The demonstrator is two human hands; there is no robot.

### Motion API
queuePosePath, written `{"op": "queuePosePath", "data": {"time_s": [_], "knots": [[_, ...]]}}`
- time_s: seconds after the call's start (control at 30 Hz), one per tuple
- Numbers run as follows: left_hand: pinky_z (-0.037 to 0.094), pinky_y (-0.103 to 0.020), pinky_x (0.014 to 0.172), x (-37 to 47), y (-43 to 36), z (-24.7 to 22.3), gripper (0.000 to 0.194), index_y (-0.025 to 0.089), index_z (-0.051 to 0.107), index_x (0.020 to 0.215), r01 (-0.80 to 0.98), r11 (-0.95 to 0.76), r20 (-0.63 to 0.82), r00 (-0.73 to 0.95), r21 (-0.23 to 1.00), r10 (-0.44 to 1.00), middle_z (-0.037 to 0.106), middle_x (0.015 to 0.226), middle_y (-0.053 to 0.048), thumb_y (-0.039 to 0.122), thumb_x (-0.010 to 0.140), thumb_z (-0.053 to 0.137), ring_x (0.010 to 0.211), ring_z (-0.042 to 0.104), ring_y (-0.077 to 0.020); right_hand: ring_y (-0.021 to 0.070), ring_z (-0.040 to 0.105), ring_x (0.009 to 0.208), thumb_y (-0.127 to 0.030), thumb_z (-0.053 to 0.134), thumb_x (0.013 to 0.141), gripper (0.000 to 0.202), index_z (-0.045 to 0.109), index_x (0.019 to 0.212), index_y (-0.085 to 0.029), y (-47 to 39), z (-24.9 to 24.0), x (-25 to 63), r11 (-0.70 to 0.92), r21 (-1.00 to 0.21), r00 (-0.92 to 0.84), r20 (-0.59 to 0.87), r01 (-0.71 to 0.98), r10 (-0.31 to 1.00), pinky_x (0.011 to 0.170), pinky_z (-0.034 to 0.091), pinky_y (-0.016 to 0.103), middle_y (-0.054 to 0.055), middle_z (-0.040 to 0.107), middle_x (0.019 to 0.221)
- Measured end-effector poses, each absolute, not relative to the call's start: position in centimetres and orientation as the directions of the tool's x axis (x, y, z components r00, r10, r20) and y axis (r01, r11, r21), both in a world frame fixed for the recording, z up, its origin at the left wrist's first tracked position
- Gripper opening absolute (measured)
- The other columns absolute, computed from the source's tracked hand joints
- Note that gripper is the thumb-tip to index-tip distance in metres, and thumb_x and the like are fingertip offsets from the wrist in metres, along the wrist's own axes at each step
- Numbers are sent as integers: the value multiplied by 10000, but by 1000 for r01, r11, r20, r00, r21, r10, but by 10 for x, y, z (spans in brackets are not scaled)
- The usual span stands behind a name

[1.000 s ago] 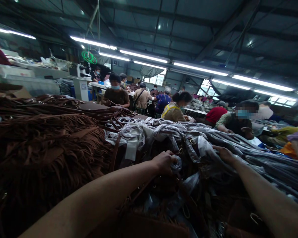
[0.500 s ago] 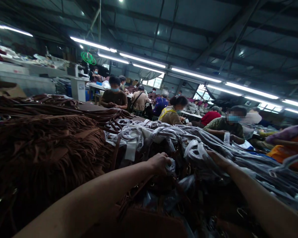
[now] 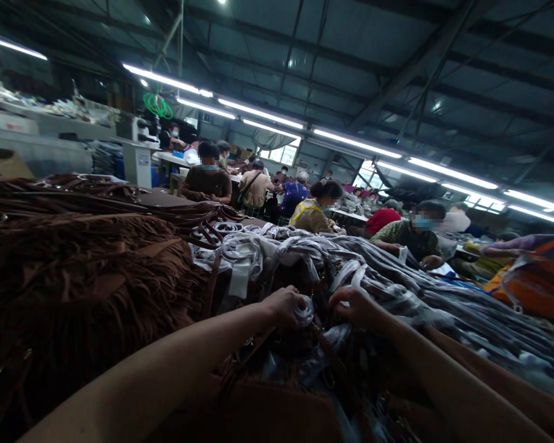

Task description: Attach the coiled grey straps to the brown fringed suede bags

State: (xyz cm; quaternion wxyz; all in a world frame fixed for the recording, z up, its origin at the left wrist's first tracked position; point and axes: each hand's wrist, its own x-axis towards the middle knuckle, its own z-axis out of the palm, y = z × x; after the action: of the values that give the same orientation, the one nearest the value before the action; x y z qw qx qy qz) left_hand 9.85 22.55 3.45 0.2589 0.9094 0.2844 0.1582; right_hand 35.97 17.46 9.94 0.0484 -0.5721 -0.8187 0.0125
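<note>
My left hand [image 3: 284, 306] is closed on a small roll of plastic-wrapped strap [image 3: 304, 312] at the middle of the view. Just to the right, my right hand [image 3: 356, 306] has its fingers curled, close to the wrapped straps [image 3: 356, 275]; what is between its fingers, if anything, is too dark to tell. Brown bags and straps [image 3: 323, 344] with metal rings lie under both hands. A large heap of brown fringed pieces [image 3: 87, 271] fills the left side.
Long plastic-wrapped straps [image 3: 425, 289] spread over the pile to the right. An orange bag [image 3: 535, 277] is at the far right. Several people sit at tables beyond. At lower right another bare forearm [image 3: 498, 375] lies beside mine.
My right hand has come left from the wrapped straps, nearer my left hand. My left hand still grips the small roll. The view has shifted slightly.
</note>
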Motion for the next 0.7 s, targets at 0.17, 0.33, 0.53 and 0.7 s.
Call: {"op": "queuePosePath", "data": {"time_s": [0.17, 0.33, 0.53, 0.7], "knots": [[452, -258, 876, 96, 226, 26, 531, 215, 701, 1047, 400, -683, 174, 774, 611, 609, 521, 1194, -51, 249, 520, 760, 989, 556, -212, 259, 497, 1061, -4, 527, 621, 377, 645, 937, -174, 162, 58, 358, 204, 238, -257, 218, 950, 941, 918, 393, 358, 105, 600, 1056], [445, -257, 884, 98, 227, 24, 571, 203, 702, 1062, 381, -632, 159, 761, 675, 628, 528, 1181, -55, 229, 496, 777, 1005, 549, -221, 291, 445, 1152, -55, 620, 628, 608, 540, 1223, -154, 189, 82, 417, 2, 333, -139, 390, 943, 910, 963, 378, 389, 143, 525, 1248], [443, -259, 899, 102, 226, 24, 569, 173, 705, 1050, 350, -525, 162, 694, 775, 701, 526, 1184, -70, 202, 487, 778, 1030, 543, -225, 276, 570, 1020, -323, 645, 741, 452, 615, 1164, -166, 212, 89, 464, -119, 131, 85, 243, 984, 966, 888, 438, 369, 117, 636, 1071], [450, -273, 878, 101, 234, 17, 573, 163, 705, 1044, 378, -508, 157, 663, 774, 732, 560, 1126, -64, 214, 480, 785, 1002, 549, -232, 227, 552, 1075, -119, 499, 762, 585, 502, 1333, -247, 197, 71, 443, 119, 198, -158, 199, 973, 967, 953, 391, 348, 84, 615, 1167]]}}
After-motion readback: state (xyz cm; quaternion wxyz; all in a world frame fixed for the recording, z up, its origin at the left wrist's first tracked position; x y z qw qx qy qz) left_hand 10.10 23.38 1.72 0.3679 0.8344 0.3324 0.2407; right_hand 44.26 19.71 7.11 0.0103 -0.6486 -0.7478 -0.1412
